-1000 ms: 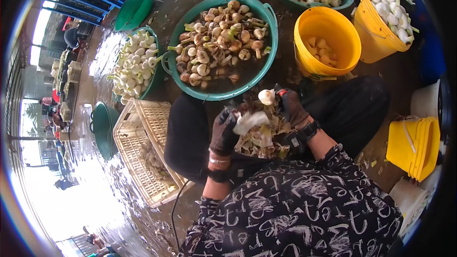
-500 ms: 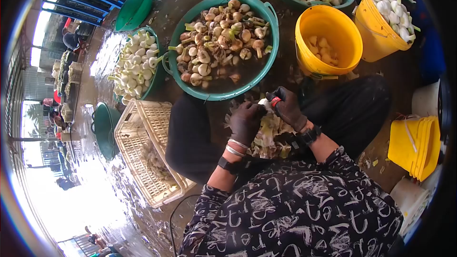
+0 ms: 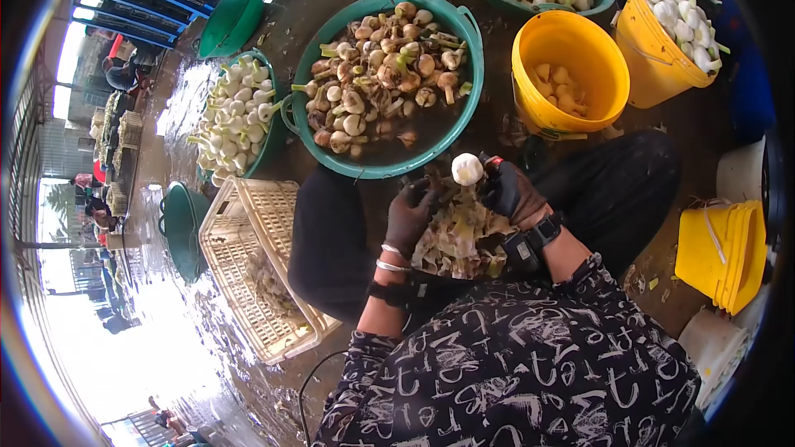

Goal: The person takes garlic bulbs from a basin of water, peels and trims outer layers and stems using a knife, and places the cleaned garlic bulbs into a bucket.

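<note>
Both hands wear dark gloves. My right hand (image 3: 511, 190) is closed round a white, peeled garlic bulb (image 3: 467, 169), with something small and red at its fingers. Just left of the bulb, my left hand (image 3: 414, 213) has its fingers curled together; what they hold, if anything, is too small to make out. Below the hands lies a heap of garlic skins (image 3: 460, 240) between my legs. In front stands a green tub (image 3: 389, 167) of unpeeled bulbs.
A yellow bucket (image 3: 609, 74) holds some pieces at its bottom. White bulbs fill another yellow bucket (image 3: 654, 83) and a green basin (image 3: 269, 136). A cream crate (image 3: 240, 281) stands at left, stacked yellow containers (image 3: 719, 257) at right. People work far left.
My left hand has come away from the bulb, back to the left and slightly down. The bulb, mostly covered half a second ago, now shows whole at my right hand.
</note>
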Demonstrator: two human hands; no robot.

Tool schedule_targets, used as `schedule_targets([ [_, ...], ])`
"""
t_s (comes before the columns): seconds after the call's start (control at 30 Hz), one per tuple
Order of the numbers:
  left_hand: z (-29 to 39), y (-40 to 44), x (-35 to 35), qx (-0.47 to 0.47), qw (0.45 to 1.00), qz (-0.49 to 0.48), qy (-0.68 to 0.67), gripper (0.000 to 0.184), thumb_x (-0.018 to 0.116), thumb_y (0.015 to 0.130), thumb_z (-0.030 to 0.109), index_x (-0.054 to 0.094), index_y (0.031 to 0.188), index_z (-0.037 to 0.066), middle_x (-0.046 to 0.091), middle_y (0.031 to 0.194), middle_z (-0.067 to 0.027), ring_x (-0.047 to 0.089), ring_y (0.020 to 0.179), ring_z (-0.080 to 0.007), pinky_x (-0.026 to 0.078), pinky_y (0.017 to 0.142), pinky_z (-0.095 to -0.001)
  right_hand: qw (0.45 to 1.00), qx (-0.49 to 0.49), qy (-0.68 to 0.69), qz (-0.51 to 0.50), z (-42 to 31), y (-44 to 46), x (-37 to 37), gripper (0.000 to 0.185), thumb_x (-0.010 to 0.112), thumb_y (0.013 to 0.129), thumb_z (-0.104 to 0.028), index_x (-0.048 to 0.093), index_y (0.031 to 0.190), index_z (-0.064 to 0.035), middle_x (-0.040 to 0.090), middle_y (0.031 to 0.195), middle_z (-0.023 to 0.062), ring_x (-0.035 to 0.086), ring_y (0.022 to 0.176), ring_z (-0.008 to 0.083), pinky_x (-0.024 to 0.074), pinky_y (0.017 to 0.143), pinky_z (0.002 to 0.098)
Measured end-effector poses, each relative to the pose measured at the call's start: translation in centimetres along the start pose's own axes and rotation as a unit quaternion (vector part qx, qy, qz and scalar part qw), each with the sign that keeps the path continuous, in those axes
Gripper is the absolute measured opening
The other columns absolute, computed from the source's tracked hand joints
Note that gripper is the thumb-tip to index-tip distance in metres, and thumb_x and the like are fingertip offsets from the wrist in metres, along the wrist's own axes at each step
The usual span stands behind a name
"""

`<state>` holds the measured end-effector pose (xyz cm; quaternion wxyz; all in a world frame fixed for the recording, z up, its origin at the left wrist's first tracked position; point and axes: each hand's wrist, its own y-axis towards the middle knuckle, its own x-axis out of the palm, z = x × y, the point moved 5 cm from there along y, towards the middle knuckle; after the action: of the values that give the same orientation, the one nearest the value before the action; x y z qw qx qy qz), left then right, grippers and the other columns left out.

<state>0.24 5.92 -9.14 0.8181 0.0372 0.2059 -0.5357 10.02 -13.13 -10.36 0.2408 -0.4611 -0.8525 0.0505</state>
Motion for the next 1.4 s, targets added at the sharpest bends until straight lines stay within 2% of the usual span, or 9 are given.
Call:
schedule_targets([
  [0.1,0.0,2.6,-1.0,-0.032,0.989,-0.052,0.134,0.050,0.065,0.077,0.046,0.064,0.100,0.002,0.066,0.096,-0.0169,0.063,0.090,-0.0332,0.049,0.078,-0.0382,0.996,-0.032,-0.087,0.000,-1.5,-0.6,0.5,0.017,0.057,0.085,-0.019,0.059,0.089,-0.0022,0.057,0.074,0.0027,0.054,0.064,0.0112,0.0438,0.057,0.0241],
  [0.27,-1.4,10.1,-2.8,-0.143,0.933,0.045,0.326,0.057,0.062,0.077,0.049,0.063,0.105,0.000,0.065,0.096,-0.0201,0.063,0.091,-0.0314,0.048,0.079,-0.0368,0.961,-0.169,-0.221,-0.005,-6.8,-1.0,0.6,0.017,0.046,0.091,-0.014,0.059,0.097,-0.0036,0.059,0.084,0.0024,0.056,0.070,0.0094,0.0459,0.060,0.0229],
  [0.33,-3.1,13.1,-2.2,-0.181,0.922,0.033,0.342,0.064,0.062,0.073,0.055,0.062,0.107,0.000,0.064,0.099,-0.0215,0.061,0.097,-0.0352,0.047,0.083,-0.0389,0.897,-0.031,0.436,-0.056,-6.3,0.5,-0.1,0.037,0.044,0.093,-0.033,0.054,0.109,-0.0020,0.062,0.087,0.0069,0.060,0.073,0.0158,0.0477,0.063,0.0249],
  [0.43,-7.3,17.0,-0.4,-0.213,0.931,0.005,0.296,0.066,0.059,0.068,0.065,0.068,0.094,0.005,0.063,0.102,-0.0210,0.059,0.100,-0.0357,0.047,0.084,-0.0427,0.889,0.025,0.454,-0.049,-9.2,0.5,0.9,0.046,0.039,0.093,-0.042,0.054,0.112,-0.0017,0.062,0.084,0.0059,0.060,0.071,0.0160,0.0482,0.061,0.0260],
  [0.5,-9.1,18.1,0.7,-0.237,0.930,0.013,0.280,0.066,0.059,0.068,0.064,0.068,0.093,0.003,0.064,0.100,-0.0214,0.059,0.100,-0.0363,0.047,0.083,-0.0429,0.980,0.005,0.190,0.051,-5.5,1.4,-0.3,0.048,0.038,0.094,-0.043,0.055,0.113,-0.0022,0.062,0.080,0.0035,0.060,0.067,0.0134,0.0474,0.058,0.0256],
  [0.8,-0.2,10.1,1.1,0.010,0.994,-0.108,-0.012,0.046,0.075,0.070,0.030,0.062,0.100,-0.003,0.067,0.089,-0.0116,0.064,0.082,-0.0169,0.049,0.071,-0.0287,0.975,-0.084,-0.164,0.122,-0.8,2.8,-0.3,0.025,0.057,0.086,-0.024,0.066,0.092,-0.0017,0.061,0.069,0.0013,0.050,0.059,0.0056,0.0409,0.054,0.0238],
  [0.87,4.1,6.8,1.7,0.037,0.989,-0.139,0.031,0.044,0.075,0.069,0.028,0.062,0.101,0.000,0.065,0.091,-0.0119,0.064,0.081,-0.0186,0.050,0.071,-0.0295,0.915,-0.142,-0.353,0.133,-1.8,2.2,0.6,0.020,0.059,0.084,-0.023,0.064,0.079,-0.0045,0.061,0.067,0.0133,0.060,0.061,0.0290,0.0431,0.055,0.0363],
  [1.07,9.1,2.2,2.6,0.133,0.959,-0.110,0.225,0.044,0.072,0.060,0.024,0.064,0.102,0.016,0.053,0.100,-0.0140,0.057,0.090,-0.0323,0.049,0.078,-0.0398,0.929,-0.066,-0.354,0.086,-4.1,0.9,2.5,0.026,0.061,0.082,-0.028,0.064,0.076,-0.0039,0.060,0.069,0.0181,0.060,0.065,0.0337,0.0444,0.056,0.0384],
  [1.4,8.2,1.8,1.5,0.119,0.978,-0.166,0.034,0.045,0.077,0.066,0.016,0.060,0.105,-0.001,0.061,0.099,-0.0104,0.060,0.090,-0.0201,0.050,0.079,-0.0314,0.993,0.050,-0.089,-0.055,-2.6,-0.4,2.0,0.038,0.057,0.086,-0.039,0.063,0.097,-0.0032,0.061,0.076,0.0026,0.055,0.064,0.0110,0.0454,0.056,0.0294],
])
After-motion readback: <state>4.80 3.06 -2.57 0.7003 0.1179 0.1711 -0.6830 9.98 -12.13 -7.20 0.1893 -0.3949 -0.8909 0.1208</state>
